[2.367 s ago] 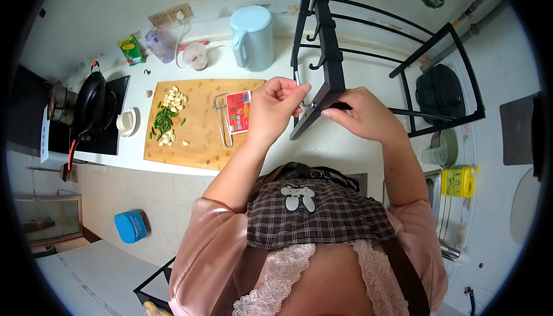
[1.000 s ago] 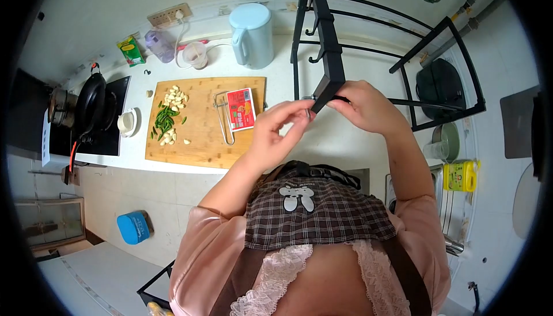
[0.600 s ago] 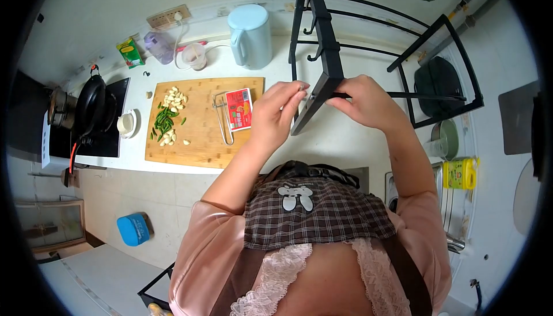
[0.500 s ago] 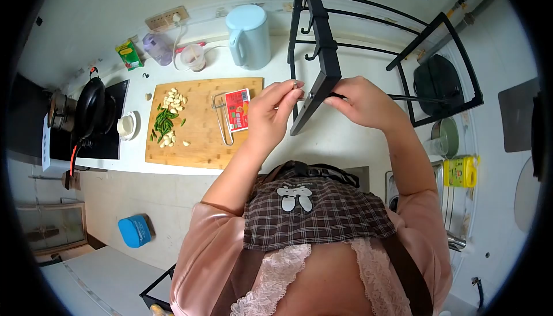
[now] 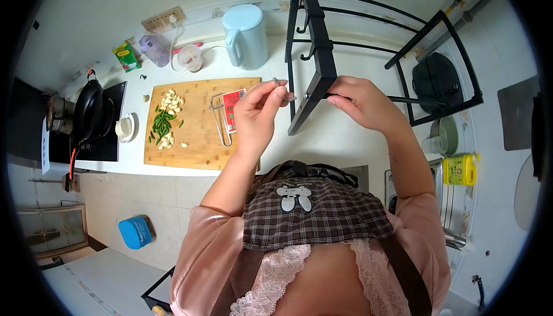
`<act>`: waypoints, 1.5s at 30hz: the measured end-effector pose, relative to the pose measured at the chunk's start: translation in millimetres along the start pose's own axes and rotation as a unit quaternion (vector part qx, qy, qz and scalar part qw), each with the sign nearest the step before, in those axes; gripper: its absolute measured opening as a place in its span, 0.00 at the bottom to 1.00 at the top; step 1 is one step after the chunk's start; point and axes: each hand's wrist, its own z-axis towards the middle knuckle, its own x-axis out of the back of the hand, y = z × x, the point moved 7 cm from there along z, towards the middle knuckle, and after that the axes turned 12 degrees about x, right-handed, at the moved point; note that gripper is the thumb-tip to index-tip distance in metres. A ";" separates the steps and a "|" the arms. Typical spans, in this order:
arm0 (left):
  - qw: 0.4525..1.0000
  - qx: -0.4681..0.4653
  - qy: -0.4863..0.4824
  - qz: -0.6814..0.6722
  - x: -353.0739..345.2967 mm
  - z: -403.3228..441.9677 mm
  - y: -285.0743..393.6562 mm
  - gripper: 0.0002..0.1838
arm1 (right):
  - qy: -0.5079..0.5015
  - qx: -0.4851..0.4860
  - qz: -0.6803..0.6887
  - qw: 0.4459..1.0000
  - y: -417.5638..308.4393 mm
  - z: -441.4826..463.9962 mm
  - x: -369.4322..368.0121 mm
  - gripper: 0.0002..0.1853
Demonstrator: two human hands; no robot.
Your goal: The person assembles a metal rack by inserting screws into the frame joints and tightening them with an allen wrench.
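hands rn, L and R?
Left hand: closed, thumb and finger pinching a small metal tool.
Right hand: closed around part of the black rack; exact grip partly hidden.

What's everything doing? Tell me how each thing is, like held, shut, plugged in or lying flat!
Left hand: pinching a small metal tool
Right hand: gripping the black rack
Light-blue jug: upright, lid on
White plug: pushed into the socket strip
Cutting board: lying flat
Garlic cloves: peeled, loose
Green chillies: heaped beside the garlic
Red packet: partly hidden by the left hand
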 end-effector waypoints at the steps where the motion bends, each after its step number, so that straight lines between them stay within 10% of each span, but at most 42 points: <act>1: 1.000 0.006 0.002 -0.001 -0.8 1.3 5.2 0.09 | -0.010 -0.003 -0.013 1.000 1.0 -0.4 -0.4 0.11; 29: 1.000 0.004 -0.026 0.016 -8.9 10.0 3.3 0.08 | -0.007 -0.031 -0.137 0.990 -12.3 10.7 -10.9 0.14; 45: 0.971 0.225 -0.063 -0.040 -8.6 25.6 -20.1 0.09 | -0.037 -0.046 -0.129 0.990 -14.0 12.9 -11.2 0.14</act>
